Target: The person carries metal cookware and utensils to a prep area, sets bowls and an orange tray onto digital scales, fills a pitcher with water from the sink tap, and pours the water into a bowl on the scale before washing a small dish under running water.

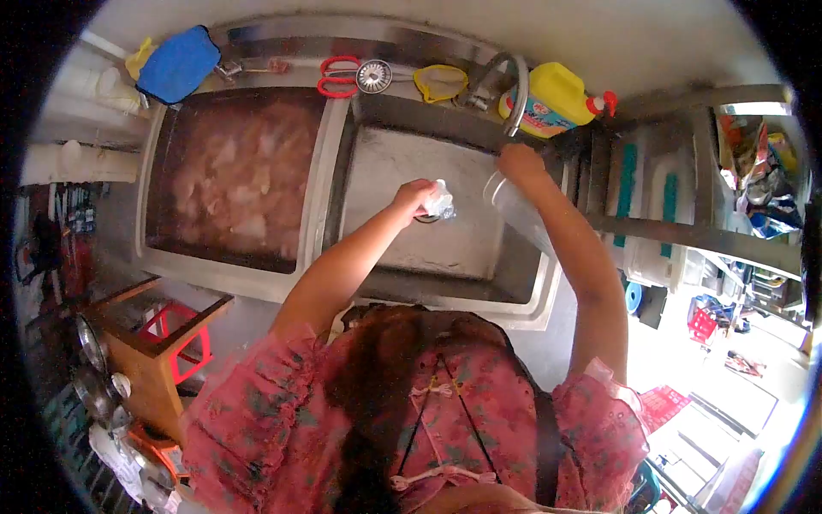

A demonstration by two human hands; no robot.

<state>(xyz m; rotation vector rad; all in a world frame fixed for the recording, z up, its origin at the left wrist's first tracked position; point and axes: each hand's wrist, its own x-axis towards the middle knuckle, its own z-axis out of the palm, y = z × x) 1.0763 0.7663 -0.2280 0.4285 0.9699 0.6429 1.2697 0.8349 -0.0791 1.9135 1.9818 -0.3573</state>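
Observation:
My left hand (pixel 414 199) is over the middle of the right sink basin (pixel 411 154). Its fingers are closed on a small piece of clear, whitish plastic (pixel 439 200), whose exact kind I cannot make out. Just below the faucet (pixel 518 94) spout, my right hand (pixel 522 164) is closed at the rim of a clear plastic container (pixel 521 212). The container lies tilted along the basin's right side, its round opening facing left, and my forearm partly covers it. How the fingers grip it is hidden.
Pinkish pieces of meat (pixel 244 176) fill the left basin. Along the back ledge are a blue cloth (pixel 180 64), red-handled scissors (pixel 339 77), a sink strainer (pixel 374 76), a yellow-edged pad (pixel 441 83) and a yellow jug (pixel 552 98). A wooden stool (pixel 154 360) stands lower left.

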